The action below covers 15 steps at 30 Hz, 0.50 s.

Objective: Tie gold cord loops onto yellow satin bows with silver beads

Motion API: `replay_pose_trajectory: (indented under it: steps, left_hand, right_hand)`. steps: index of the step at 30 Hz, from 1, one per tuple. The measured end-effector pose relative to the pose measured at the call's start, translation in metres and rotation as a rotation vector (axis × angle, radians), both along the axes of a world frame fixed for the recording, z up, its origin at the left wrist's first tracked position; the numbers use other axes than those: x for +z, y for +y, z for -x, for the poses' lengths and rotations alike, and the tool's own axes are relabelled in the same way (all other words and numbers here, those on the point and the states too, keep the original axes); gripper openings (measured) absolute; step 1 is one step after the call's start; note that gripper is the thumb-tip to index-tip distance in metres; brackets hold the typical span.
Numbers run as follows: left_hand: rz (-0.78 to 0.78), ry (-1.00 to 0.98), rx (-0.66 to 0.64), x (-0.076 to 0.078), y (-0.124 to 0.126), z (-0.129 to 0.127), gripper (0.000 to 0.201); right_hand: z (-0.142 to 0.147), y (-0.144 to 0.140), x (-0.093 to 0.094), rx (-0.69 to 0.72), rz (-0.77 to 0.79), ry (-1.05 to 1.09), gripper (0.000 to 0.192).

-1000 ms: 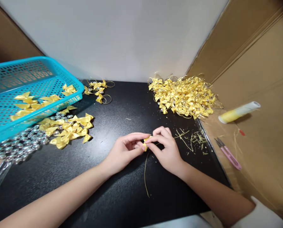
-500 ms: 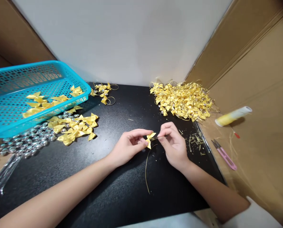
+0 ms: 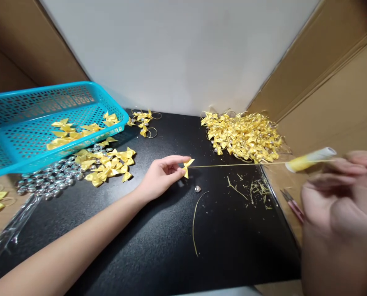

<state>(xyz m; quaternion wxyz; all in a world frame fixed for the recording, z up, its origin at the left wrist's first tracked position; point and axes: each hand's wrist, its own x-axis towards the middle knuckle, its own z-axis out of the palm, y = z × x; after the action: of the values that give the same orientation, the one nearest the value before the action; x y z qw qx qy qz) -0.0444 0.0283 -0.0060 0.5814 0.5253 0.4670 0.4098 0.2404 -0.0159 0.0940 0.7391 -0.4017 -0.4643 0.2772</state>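
Note:
My left hand [image 3: 161,176] pinches a small yellow ribbon bow [image 3: 188,166] above the black table [image 3: 158,246]. A thin gold thread [image 3: 238,165] runs taut from the bow to the right, into my right hand [image 3: 340,218], which is blurred, close to the camera and closed on the thread's end. A small silver bead [image 3: 197,188] lies on the table just below the bow, next to a loose piece of gold thread [image 3: 195,222].
A blue mesh basket [image 3: 23,139] with bows stands at the left, with loose yellow bows [image 3: 109,164] and silver beads [image 3: 47,181] in front. A big pile of threaded bows [image 3: 243,135] lies far right. A yellow thread spool [image 3: 309,158], pink snips [image 3: 292,205] and cardboard walls lie right.
My right hand has pulled away from the bow, right and toward the camera, drawing the gold thread taut. My left hand still holds the bow. A silver bead now shows on the table.

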Motion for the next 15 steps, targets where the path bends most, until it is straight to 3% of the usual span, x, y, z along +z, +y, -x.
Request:
replay_pose_trajectory:
  steps: [3, 7, 12, 15]
  left_hand:
    - [-0.026, 0.045, -0.015, -0.004, 0.001, 0.001, 0.035]
    - [-0.103, 0.107, -0.052, -0.01, 0.001, 0.003, 0.032]
    - [-0.267, 0.241, -0.098, -0.015, 0.003, 0.006, 0.03]
    - [-0.354, 0.37, -0.084, -0.017, 0.006, 0.009, 0.029]
  right_hand:
    - [0.004, 0.005, -0.005, 0.094, -0.072, 0.198, 0.027]
    - [0.014, 0.01, -0.018, 0.183, -0.068, 0.158, 0.016]
    - [0.021, 0.012, -0.035, 0.371, 0.045, 0.095, 0.014]
    - [0.021, 0.014, -0.043, 0.392, 0.112, 0.069, 0.013]
